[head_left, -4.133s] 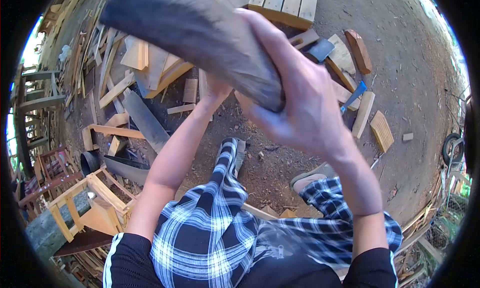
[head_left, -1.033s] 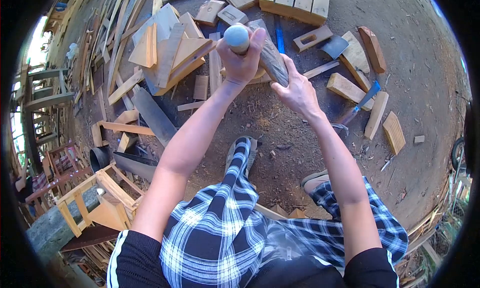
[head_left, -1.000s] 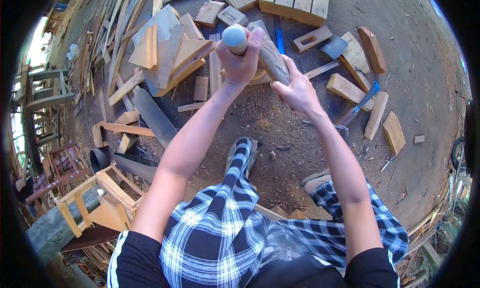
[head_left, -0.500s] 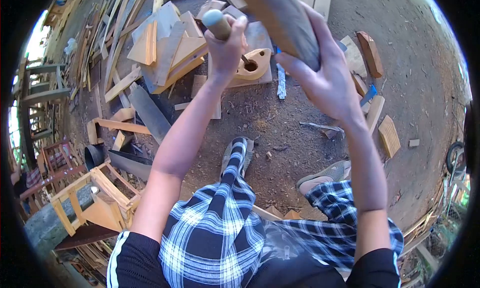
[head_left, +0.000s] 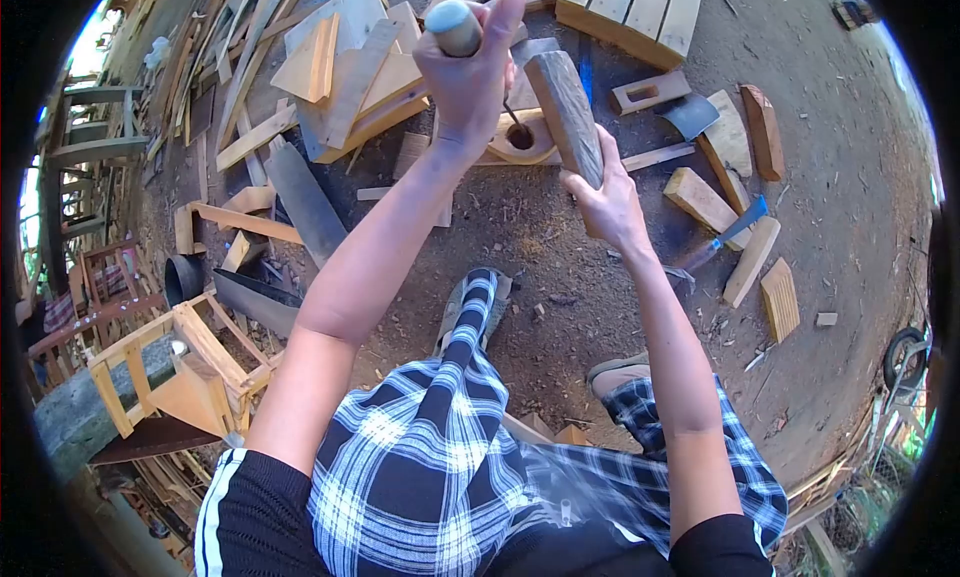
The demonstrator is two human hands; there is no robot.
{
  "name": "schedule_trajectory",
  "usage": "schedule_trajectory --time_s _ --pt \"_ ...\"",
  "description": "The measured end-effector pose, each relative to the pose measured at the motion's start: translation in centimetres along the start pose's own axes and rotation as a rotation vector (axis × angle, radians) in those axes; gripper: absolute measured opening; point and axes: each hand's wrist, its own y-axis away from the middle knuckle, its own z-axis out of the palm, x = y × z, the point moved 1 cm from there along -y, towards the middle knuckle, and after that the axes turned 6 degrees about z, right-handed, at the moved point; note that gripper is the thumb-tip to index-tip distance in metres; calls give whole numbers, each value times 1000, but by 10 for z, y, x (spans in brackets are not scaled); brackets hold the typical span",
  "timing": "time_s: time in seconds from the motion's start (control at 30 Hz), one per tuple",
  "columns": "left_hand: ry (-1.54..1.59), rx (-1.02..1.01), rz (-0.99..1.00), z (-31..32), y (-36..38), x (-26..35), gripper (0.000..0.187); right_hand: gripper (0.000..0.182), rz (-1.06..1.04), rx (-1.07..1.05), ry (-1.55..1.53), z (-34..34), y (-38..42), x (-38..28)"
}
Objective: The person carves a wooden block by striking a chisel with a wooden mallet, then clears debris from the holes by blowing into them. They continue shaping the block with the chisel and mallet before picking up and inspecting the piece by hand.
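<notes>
My left hand is wrapped round the handle of a chisel, whose thin metal shaft slants down to the rim of a dark hole. That hole is in a pale, rounded wooden workpiece, partly hidden behind my hands. In my right hand is a thick wooden block, gripped near its lower end and angled up and to the left. The block stands apart from the chisel handle, to its right.
Stacked boards and offcuts lie left of the workpiece. A slatted wooden piece is at the top. Wood blocks and a blue-bladed tool lie on the dirt at right. A small wooden frame stands lower left.
The wooden block in my right hand has come down and now shows whole, no longer blurred. My left hand and the chisel sit slightly higher and further right in view.
</notes>
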Motion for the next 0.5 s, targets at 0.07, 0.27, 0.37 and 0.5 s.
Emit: schedule_trajectory --time_s 0.07,0.27,0.37,0.5 --pt "101 -21 38 0 4 2 29 79 19 -6 12 0 1 -1" --pt "-43 -291 54 7 15 8 29 80 -25 23 37 2 1 0" --pt "26 -295 22 4 20 12 30 80 -49 30 34 3 1 2" --pt "72 -236 -22 -1 24 2 29 80 26 -8 16 4 2 -1"
